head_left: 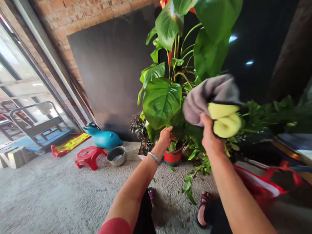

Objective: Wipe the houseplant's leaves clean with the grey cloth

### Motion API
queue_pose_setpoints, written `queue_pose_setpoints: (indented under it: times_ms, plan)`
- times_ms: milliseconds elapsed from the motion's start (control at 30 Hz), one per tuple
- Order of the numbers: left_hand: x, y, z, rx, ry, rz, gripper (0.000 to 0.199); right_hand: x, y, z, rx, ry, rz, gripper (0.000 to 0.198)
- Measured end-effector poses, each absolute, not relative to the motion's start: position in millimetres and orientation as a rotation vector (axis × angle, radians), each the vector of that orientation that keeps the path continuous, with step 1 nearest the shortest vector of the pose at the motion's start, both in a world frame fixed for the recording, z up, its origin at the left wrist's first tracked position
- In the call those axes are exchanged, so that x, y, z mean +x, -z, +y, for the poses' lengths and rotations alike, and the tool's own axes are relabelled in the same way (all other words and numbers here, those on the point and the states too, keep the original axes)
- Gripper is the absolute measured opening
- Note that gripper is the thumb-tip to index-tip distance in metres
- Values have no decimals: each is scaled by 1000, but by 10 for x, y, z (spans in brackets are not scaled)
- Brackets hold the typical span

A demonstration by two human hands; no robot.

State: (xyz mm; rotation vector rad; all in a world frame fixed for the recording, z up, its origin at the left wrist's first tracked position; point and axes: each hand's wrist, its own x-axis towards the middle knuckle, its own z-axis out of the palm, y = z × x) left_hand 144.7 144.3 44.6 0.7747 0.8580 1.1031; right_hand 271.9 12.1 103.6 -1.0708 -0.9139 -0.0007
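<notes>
A folded cloth, grey on one side and yellow on the other, is gripped in my right hand, slightly blurred. It is raised in front of the plant's right side. My left hand reaches to the lower edge of a broad green leaf, with its visible fingers stretched out; whether it touches the leaf is unclear. This leaf belongs to a tall, large-leaved potted plant. Below my left hand, a red pot with a green base stands on the floor.
Left of the pot are a metal bowl, a red plastic stool, a blue animal-shaped toy and a platform trolley. Trailing greenery lies by my feet. A red-rimmed bag is at right. Dark panels stand behind.
</notes>
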Motion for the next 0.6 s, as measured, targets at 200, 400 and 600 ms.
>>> queue_pose_setpoints:
  times_ms: [200,400,600]
  plan:
    - [1257,-324,1457,742,-1129,784,19,2297,15,-352,-1229,-587,-608,54]
    - [1180,-400,1376,770,-1062,808,10,2639,-752,-538,-974,-501,-294,49]
    - [1360,-370,1290,784,-1045,762,14,2476,-980,42,-817,-737,-245,35]
